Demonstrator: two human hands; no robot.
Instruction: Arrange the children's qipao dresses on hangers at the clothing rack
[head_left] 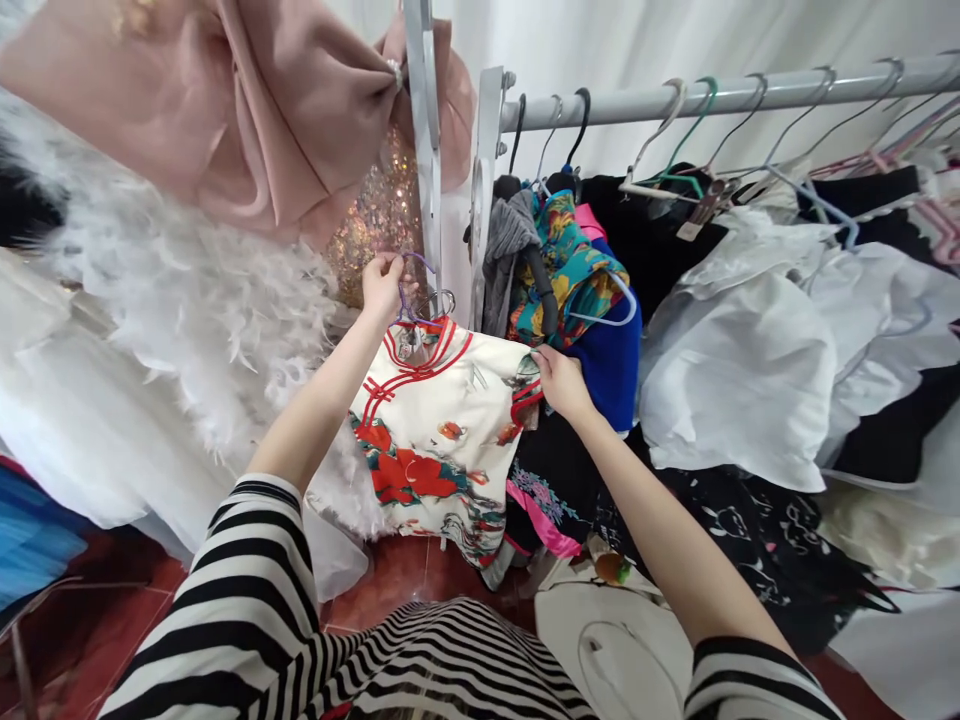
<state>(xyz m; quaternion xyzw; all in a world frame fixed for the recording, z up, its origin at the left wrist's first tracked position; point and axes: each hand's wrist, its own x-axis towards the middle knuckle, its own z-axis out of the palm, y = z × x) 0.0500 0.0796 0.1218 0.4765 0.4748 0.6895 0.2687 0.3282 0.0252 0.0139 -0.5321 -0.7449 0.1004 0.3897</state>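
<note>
A white cheongsam (480, 400) with red piping and large red flowers hangs in front of me on a purple hanger (417, 260). Closed around the hanger near its hook is my left hand (384, 285), just above the collar. My right hand (559, 380) pinches the cheongsam at its red-edged sleeve, on the right side. The garment's front faces me, and its lower part hangs down over other clothes. A dark metal hook (442, 298) shows beside the collar.
To the right, a grey rail (720, 95) carries many garments, including a teal floral one (562, 270) and white tops (742, 370). A pink bow dress (300, 100) and white feathered garment (202, 270) hang at left. A metal upright (426, 120) stands between. Red tiles (382, 590) lie below.
</note>
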